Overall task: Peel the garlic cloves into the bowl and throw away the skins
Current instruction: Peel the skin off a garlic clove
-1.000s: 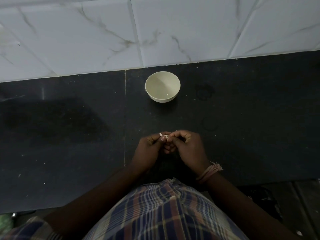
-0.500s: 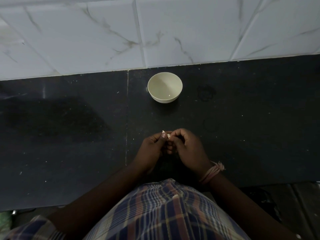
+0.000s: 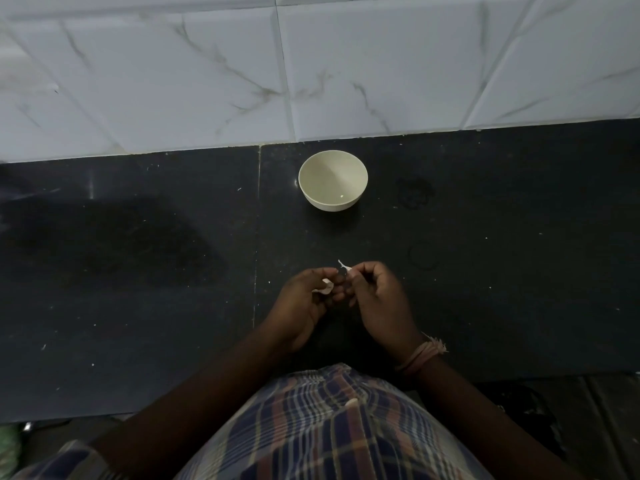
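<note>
You stood at a dark speckled counter [image 3: 138, 271] under white marbled wall tiles [image 3: 207, 81], cream bowl [image 3: 332, 180] near the wall, well beyond your hands. Your left hand [image 3: 304, 303] curled round a garlic clove [image 3: 326, 286]; your right hand [image 3: 377, 296] pinched a skin strip [image 3: 344, 266]. Earlier both hands were pressed together; now they had separated slightly.

Ahead of you: only the bowl [image 3: 332, 180] stands on the table [image 3: 485, 271].
Behind bowl: tiled wall [image 3: 311, 71] blocks you.
</note>
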{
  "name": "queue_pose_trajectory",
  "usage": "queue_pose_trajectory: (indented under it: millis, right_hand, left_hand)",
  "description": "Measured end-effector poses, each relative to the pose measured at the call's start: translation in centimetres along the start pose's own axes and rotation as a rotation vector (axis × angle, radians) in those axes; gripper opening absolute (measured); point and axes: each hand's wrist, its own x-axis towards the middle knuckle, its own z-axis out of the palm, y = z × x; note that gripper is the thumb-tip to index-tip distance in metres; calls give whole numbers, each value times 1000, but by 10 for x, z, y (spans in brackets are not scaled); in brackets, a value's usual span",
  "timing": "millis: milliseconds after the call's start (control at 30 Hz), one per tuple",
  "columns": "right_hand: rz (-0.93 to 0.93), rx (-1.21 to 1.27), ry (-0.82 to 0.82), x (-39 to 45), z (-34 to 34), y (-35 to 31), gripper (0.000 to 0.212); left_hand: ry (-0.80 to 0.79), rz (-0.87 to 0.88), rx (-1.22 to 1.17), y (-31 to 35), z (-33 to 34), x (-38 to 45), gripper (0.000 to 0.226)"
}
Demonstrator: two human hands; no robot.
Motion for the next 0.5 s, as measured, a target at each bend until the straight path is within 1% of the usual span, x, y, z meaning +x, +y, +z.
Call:
queue_pose_trajectory:
  millis: [67,167,333,500]
  right_hand:
    - [-60,-72,-4,-2,-1,0,5]
    - [-150,-170,-2,-5,-1,1,7]
    - [-270,-221,42,-8,2,-2,6]
    - [-235,-183,87,-10,3,-2,8]
  left_hand:
    - [-11,15,50,2,3,-2,19]
    - [-30,38,73,1,3,-3,16]
    - [-18,-2,8,-2,-4,-2,24]
    - [-27,23,-36,-2,4,-4,25]
